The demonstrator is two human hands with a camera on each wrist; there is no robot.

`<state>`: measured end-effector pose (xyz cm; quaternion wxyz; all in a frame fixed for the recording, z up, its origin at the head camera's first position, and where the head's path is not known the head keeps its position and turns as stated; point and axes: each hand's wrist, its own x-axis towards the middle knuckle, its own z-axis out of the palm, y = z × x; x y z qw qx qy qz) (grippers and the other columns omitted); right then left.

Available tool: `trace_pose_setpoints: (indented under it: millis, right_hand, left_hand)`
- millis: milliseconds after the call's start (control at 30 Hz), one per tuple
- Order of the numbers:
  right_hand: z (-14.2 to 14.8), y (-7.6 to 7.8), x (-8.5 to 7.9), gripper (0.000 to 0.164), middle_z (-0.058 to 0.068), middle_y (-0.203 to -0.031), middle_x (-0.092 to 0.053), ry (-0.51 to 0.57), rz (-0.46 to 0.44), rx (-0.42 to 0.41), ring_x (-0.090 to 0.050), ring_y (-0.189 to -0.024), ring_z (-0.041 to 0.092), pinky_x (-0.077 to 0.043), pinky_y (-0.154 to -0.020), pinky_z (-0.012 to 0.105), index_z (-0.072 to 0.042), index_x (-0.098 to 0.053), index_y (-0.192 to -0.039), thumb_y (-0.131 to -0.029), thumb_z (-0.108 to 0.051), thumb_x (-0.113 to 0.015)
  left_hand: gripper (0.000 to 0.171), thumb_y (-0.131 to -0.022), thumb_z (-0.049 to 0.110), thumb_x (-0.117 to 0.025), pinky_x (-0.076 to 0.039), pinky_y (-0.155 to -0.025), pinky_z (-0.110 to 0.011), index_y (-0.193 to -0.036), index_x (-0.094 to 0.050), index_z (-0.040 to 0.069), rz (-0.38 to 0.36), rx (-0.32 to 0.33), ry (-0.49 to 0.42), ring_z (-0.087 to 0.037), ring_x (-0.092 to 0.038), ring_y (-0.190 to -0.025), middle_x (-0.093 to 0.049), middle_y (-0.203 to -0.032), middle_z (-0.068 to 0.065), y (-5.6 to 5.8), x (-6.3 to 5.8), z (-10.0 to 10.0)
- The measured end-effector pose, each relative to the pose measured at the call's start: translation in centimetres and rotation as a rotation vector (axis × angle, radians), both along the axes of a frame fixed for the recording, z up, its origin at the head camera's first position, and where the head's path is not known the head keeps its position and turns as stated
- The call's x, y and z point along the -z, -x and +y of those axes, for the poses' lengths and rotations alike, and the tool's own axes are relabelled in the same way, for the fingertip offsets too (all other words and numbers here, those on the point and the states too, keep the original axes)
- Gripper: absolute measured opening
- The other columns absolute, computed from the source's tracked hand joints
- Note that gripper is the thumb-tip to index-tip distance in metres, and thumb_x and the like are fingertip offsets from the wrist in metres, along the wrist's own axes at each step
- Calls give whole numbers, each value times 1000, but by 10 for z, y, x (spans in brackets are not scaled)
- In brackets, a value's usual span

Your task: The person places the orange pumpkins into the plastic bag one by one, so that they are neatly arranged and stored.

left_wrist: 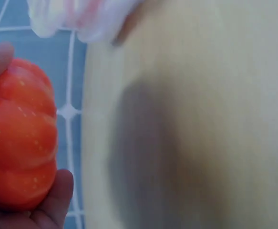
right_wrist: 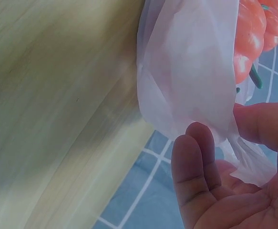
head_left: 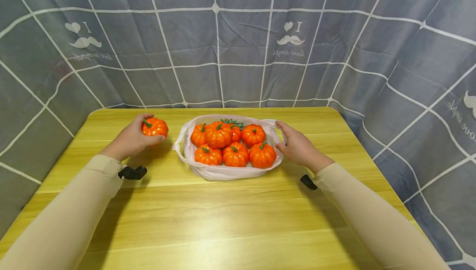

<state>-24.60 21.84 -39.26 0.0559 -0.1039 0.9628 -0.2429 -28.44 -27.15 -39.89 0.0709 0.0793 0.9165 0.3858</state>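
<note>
My left hand (head_left: 130,141) grips a small orange pumpkin (head_left: 156,128) with a green stem, left of the white plastic bag (head_left: 227,174). In the left wrist view, fingers and thumb wrap the ends of this glossy, ribbed pumpkin (left_wrist: 19,133). The bag stands wide at the middle of the table, with several more orange pumpkins (head_left: 236,155) inside. My right hand (head_left: 300,149) holds the bag's right side. In the right wrist view, the bag's handle (right_wrist: 251,164) runs between the thumb and the fingers, and the thumb touches the rim.
Green leaves (head_left: 233,123) show behind the pumpkins at the bag's back rim. The bag's left handle (head_left: 177,146) loops outward. Under everything is a yellow wood-grain table (head_left: 238,220), with a grey checked curtain (head_left: 245,34) hanging behind it and along both sides.
</note>
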Motion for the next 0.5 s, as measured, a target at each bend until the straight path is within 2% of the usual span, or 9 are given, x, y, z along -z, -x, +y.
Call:
trace_pose_setpoints:
  millis: [67, 133, 267, 367, 500]
  right_hand:
    - [0, -1, 0, 82, 20, -167, -40, -1, 2, -1, -60, -118, 35, -53, -107, 52, -7, -24, -167, -101, -15, -70]
    - [0, -1, -1, 82, 20, -167, -40, -1, 6, -3, -60, -122, 36, -51, -109, 53, -6, -24, -167, -100, -15, -70]
    - [0, -1, -2, 82, 21, -166, -41, 2, 10, -8, -52, -141, 39, -42, -120, 57, -5, -24, -167, -99, -14, -71]
    - [-1, -1, -2, 82, 21, -167, -40, 1, 8, -9, -49, -145, 41, -40, -121, 57, -5, -24, -167, -100, -14, -70]
    - [-1, -1, -2, 82, 20, -167, -40, -2, 13, -10, -49, -146, 41, -40, -121, 58, -5, -24, -167, -100, -14, -70]
  left_hand:
    - [95, -95, 40, -78, -50, -103, -44, -162, -23, 1, 20, 9, -27, -41, -55, -125, -49, -146, -30, -1, -6, 6]
    - [89, -95, 37, -78, -51, -97, -33, -160, -28, 3, 45, 20, -57, -39, -56, -124, -51, -145, -27, -2, -12, 13]
    - [85, -94, 30, -79, -49, -88, -16, -160, -31, 5, 73, 64, -118, -36, -57, -124, -52, -145, -24, -6, -24, 31]
    - [85, -94, 27, -81, -52, -94, -23, -161, -32, 8, 87, 104, -151, -36, -57, -125, -51, -148, -22, -11, -32, 47]
    - [84, -92, 27, -82, -54, -103, -45, -161, -36, 13, 121, 152, -151, -36, -58, -126, -45, -152, -19, -18, -45, 72]
